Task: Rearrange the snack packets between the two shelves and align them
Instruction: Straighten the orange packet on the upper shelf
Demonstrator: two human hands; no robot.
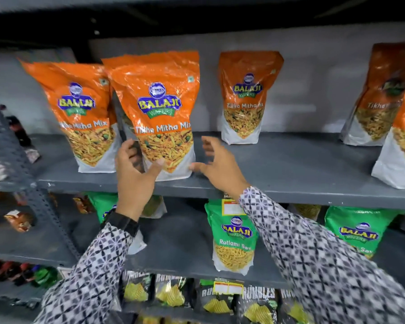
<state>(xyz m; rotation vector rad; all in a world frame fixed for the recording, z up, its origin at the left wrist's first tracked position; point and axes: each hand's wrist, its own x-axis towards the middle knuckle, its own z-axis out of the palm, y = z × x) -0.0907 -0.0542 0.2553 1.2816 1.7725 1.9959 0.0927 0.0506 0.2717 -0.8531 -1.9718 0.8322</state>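
Head view: left hand (136,170) and right hand (216,166), both spread wide (gripping nothing), flanking upright orange packet (158,113) on upper shelf (290,169).

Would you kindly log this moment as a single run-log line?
stage: aligning | left hand: touching lower left of orange packet | right hand: open beside its right edge | packet: upright on upper shelf

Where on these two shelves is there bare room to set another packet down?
Upper shelf: a wide bare stretch between the lone back packet and the right-hand orange packets, and in front of it. Lower shelf: open patch between the left green packet and the Ratlami Sev packet. Crowded: upper left, where two orange packets overlap between both hands.
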